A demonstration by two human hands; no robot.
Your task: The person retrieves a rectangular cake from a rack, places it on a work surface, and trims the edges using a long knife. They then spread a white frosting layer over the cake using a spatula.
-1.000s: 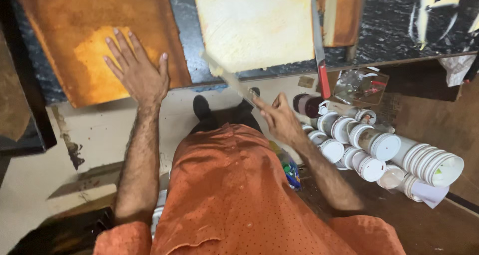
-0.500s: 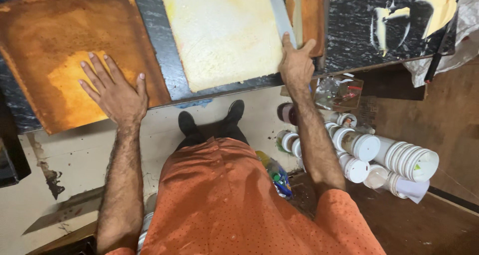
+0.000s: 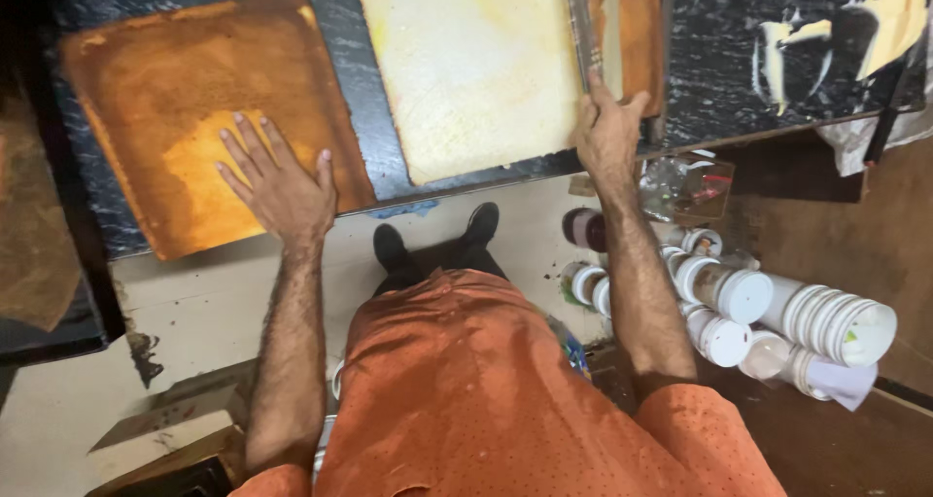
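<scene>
Sponge slab (image 3: 476,74), pale yellow, lies on the dark counter (image 3: 739,60) at twelve o'clock; your right hand (image 3: 607,133) pinches a long knife (image 3: 581,26) along its three o'clock edge, while your left hand (image 3: 277,186) rests with fingers spread on the browned slab (image 3: 146,79) at ten o'clock

One view only, from the head camera, looking almost straight down the person's own body. The orange shirt (image 3: 505,400) fills the lower middle, close under the lens, and both arms stretch upward in frame to the dark counter (image 3: 739,60) across the top, about arm's length off. The floor and a cluster of white cups (image 3: 768,312) sit far below at lower right.
</scene>
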